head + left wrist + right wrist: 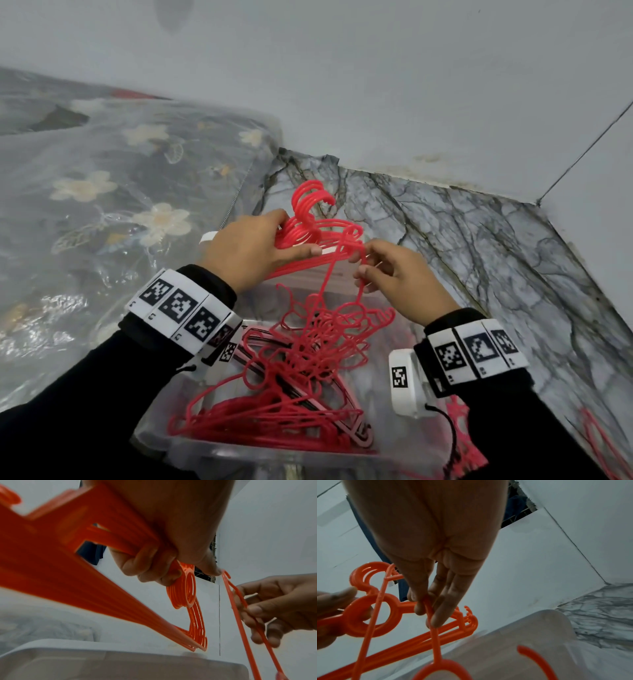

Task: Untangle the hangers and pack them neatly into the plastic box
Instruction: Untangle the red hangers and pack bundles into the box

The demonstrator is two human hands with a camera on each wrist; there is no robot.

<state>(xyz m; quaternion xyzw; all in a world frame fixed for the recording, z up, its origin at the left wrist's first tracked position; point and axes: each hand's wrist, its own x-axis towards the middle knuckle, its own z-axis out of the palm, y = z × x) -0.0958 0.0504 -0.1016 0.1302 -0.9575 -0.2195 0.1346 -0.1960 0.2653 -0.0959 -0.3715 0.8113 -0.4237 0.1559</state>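
Our left hand (255, 251) grips a stack of thin red plastic hangers (308, 226); our right hand (399, 274) pinches one tangled hanger (329, 284) above the clear box (212, 452).

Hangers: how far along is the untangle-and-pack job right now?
Partly done. A flat layer of hangers already lies in the plastic box. In hand: the left hand grips an aligned stack of hangers, while the right hand pinches one hanger pulled up from the tangled clump hanging over the box. Left: that clump, plus loose hangers on the floor beside the box.
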